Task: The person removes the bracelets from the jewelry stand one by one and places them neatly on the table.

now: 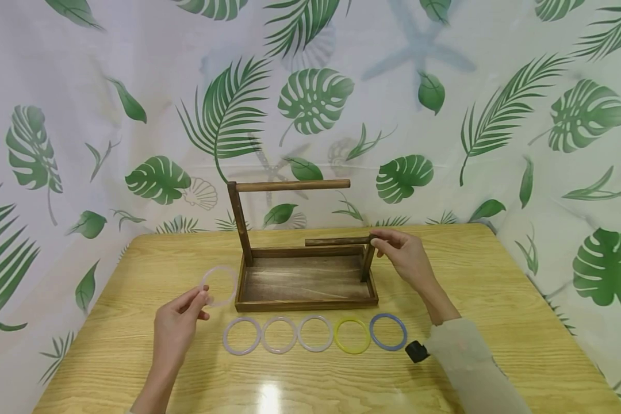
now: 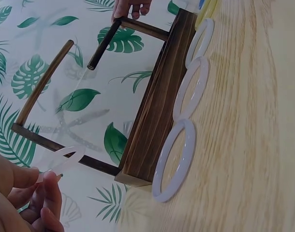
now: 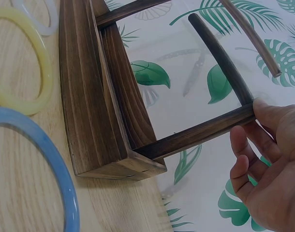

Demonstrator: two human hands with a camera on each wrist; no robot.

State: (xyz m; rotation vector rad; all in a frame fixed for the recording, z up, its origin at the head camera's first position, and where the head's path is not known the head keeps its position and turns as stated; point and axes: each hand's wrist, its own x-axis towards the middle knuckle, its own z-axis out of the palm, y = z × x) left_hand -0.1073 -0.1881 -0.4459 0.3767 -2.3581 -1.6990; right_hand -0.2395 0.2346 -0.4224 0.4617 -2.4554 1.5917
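Observation:
My left hand [image 1: 175, 328] pinches a clear pale-pink bangle [image 1: 235, 287] between thumb and fingers, held up beside the left end of a dark wooden display stand [image 1: 307, 305]. The stand has a shallow tray base and two posts, each bearing a sideways bar. Its tall left bar [image 1: 295, 186] and its short right bar [image 1: 336, 242] carry no rings. At the right, my right hand [image 1: 406, 257] pinches the top of the short post [image 3: 200, 130] with thumb and fingertips. In front of the tray lie several bangles in a row: pale ones [image 2: 186, 162], a yellow one [image 1: 352, 352] and a blue one [image 1: 388, 349].
A light wood-grain table [image 1: 497, 299] bears everything. Behind and beside it hangs a white leaf-patterned cloth [image 1: 341, 46]. A small black device [image 1: 417, 351] sits at the right sleeve's cuff [image 1: 452, 345].

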